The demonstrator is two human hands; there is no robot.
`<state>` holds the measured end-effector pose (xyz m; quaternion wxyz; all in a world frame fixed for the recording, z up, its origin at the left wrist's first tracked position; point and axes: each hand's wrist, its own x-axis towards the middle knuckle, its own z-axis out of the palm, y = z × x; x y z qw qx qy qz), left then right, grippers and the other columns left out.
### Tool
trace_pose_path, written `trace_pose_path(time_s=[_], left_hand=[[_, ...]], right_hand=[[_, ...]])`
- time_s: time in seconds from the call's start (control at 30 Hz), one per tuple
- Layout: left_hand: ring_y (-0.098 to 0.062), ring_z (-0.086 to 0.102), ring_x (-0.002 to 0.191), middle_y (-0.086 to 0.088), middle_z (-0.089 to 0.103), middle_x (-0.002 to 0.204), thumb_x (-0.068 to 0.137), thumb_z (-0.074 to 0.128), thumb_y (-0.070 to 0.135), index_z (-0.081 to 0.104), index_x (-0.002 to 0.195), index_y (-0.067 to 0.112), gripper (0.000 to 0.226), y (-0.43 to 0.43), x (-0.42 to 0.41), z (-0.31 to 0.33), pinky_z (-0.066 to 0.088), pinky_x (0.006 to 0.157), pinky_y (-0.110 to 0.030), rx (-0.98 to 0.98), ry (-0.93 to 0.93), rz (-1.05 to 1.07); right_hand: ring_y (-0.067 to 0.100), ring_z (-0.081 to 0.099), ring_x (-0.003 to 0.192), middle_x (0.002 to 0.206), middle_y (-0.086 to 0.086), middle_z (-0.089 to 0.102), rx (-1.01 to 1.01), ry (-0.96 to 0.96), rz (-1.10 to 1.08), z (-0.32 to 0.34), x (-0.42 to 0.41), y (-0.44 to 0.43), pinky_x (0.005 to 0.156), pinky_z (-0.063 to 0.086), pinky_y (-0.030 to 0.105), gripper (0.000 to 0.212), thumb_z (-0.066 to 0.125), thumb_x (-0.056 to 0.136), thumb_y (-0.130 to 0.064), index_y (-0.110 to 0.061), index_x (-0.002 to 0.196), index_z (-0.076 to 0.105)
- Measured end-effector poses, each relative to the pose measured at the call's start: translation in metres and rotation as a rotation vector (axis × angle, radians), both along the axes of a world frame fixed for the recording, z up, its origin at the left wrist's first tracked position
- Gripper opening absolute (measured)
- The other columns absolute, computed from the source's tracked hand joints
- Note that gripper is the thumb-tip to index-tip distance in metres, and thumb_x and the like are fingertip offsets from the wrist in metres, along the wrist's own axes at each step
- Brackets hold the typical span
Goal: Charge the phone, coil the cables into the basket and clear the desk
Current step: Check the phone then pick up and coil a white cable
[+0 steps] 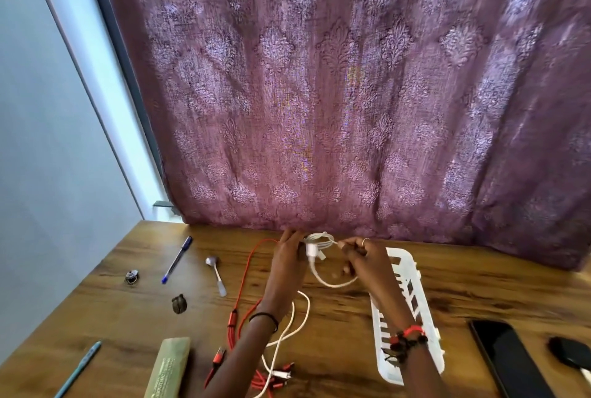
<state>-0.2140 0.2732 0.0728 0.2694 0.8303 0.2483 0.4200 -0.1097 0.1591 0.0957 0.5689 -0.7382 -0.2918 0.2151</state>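
Note:
Above the far middle of the wooden desk (pixel 335 327), my left hand (pixel 287 257) and my right hand (pixel 361 257) both hold a white cable (pixel 319 249). Part of it is wound into small loops between the hands, and a loose loop hangs down to the desk. A red cable (pixel 248 273) trails from behind my left hand toward the near edge, tangled there with another white cable (pixel 289 327). A white slotted basket (pixel 412 273) lies under my right forearm. A black phone (pixel 508 362) lies face up at the near right.
On the left lie a blue pen (pixel 177 258), a small spoon-like tool (pixel 217 273), a dark clip (pixel 131 276), a brown lump (pixel 179 303), a teal pen (pixel 78 369) and a green box (pixel 166 369). A black object (pixel 567 354) sits at the right edge. A purple curtain (pixel 351 93) hangs behind.

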Motion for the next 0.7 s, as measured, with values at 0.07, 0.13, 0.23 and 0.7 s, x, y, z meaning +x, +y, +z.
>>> trace_pose_path(time_s=[0.07, 0.13, 0.23, 0.7], left_hand=[[-0.023, 0.061, 0.085, -0.011, 0.065, 0.095, 0.076, 0.056, -0.012, 0.067, 0.093, 0.002, 0.025, 0.003, 0.0, 0.0, 0.035, 0.067, -0.011, -0.074, 0.033, 0.02], [-0.023, 0.064, 0.084, -0.011, 0.069, 0.093, 0.078, 0.058, -0.009, 0.067, 0.095, 0.002, 0.022, 0.004, -0.001, -0.001, 0.039, 0.067, -0.018, -0.152, 0.043, -0.002], [-0.006, 0.057, 0.067, 0.002, 0.067, 0.077, 0.08, 0.066, 0.002, 0.069, 0.09, 0.007, 0.012, 0.004, -0.004, 0.002, 0.038, 0.06, -0.018, -0.311, 0.072, -0.068], [-0.017, 0.071, 0.074, -0.009, 0.071, 0.08, 0.088, 0.05, -0.01, 0.061, 0.09, 0.0, 0.015, -0.012, -0.009, 0.008, 0.06, 0.073, -0.028, -1.419, -0.392, -0.501]], right_hand=[[0.002, 0.043, 0.037, 0.056, -0.004, 0.05, -0.034, 0.088, 0.009, 0.0, 0.0, 0.001, 0.033, 0.041, 0.019, 0.011, 0.059, 0.088, -0.003, -0.012, 0.087, 0.065], [0.002, 0.036, 0.029, 0.048, -0.004, 0.045, 0.011, 0.067, -0.028, 0.0, 0.0, 0.001, 0.028, 0.032, 0.016, 0.005, 0.06, 0.087, -0.01, -0.01, 0.084, 0.064], [0.002, 0.041, 0.03, 0.053, -0.004, 0.053, 0.051, -0.084, -0.047, -0.002, 0.005, -0.002, 0.032, 0.03, 0.012, 0.01, 0.062, 0.086, -0.008, -0.012, 0.076, 0.062], [0.013, 0.064, 0.067, 0.074, 0.002, 0.073, 0.051, -0.492, -0.217, -0.003, -0.005, 0.0, 0.065, 0.042, 0.02, 0.001, 0.074, 0.077, -0.016, -0.016, 0.078, 0.075]])
